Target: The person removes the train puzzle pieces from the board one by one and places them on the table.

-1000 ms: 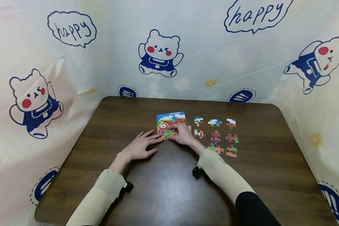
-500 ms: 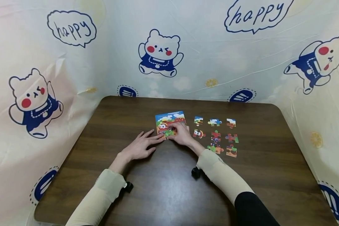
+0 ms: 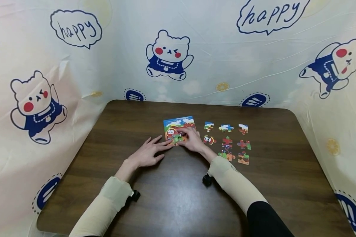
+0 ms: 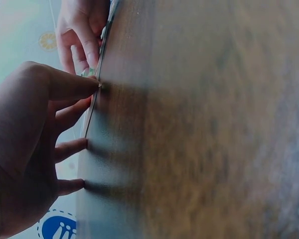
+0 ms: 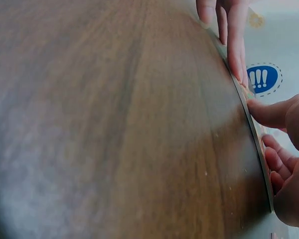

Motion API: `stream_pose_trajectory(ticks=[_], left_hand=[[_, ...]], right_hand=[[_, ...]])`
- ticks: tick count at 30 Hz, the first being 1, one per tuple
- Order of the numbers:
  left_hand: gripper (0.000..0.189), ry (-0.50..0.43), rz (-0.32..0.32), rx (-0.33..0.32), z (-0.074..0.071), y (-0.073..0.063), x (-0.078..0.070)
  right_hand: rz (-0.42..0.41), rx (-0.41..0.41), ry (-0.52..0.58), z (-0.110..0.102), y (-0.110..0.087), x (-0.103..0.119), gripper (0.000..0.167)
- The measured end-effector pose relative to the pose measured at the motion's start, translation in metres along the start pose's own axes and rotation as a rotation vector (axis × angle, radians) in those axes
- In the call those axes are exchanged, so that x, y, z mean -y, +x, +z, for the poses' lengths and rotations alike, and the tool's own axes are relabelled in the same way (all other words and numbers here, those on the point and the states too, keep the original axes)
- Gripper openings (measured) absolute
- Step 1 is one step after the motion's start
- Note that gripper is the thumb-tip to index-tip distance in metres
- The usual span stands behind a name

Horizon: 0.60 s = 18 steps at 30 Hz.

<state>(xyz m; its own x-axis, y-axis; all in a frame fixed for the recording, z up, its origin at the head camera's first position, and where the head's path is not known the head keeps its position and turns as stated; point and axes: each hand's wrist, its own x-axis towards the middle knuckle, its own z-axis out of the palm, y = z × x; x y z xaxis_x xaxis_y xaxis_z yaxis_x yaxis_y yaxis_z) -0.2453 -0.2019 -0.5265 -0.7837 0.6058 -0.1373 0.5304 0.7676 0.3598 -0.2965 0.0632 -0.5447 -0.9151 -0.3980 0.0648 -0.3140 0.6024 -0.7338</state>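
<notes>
A colourful cardboard puzzle board (image 3: 176,121) with blue sky and a red cartoon figure lies flat toward the far side of the table. My left hand (image 3: 148,154) is palm down with fingers spread, its fingertips at the board's lower left corner; in the left wrist view the left hand (image 4: 25,129) touches the tabletop with several fingertips. Over the board's lower right part, my right hand (image 3: 192,140) pinches a green puzzle piece (image 3: 178,138) between thumb and fingers. The right wrist view shows the thumb (image 5: 271,113) down at the board's near edge, other fingers bent.
Right of the board, several loose pieces lie in rows, among them a cloud piece (image 3: 226,128), a white-eyed piece (image 3: 209,140) and an orange corner piece (image 3: 243,158). The brown wooden table (image 3: 172,197) has rounded corners. A printed cloth (image 3: 201,65) hangs around it.
The board has shifted very slightly to the left under the hands. The right fingers have moved slightly around the green piece; the left hand stays almost still.
</notes>
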Motion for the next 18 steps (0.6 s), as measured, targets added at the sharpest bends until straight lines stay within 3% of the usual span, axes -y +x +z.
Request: stream_pose_trajectory(ticks=[10, 18], left_hand=[[0.058, -0.005, -0.015, 0.002, 0.000, -0.001, -0.001], [0.059, -0.010, -0.003, -0.003, 0.001, 0.000, 0.000]], right_hand=[[-0.027, 0.022, -0.036, 0.000, -0.001, -0.005, 0.059], [-0.030, 0.036, 0.027, -0.011, -0.011, -0.003, 0.060]])
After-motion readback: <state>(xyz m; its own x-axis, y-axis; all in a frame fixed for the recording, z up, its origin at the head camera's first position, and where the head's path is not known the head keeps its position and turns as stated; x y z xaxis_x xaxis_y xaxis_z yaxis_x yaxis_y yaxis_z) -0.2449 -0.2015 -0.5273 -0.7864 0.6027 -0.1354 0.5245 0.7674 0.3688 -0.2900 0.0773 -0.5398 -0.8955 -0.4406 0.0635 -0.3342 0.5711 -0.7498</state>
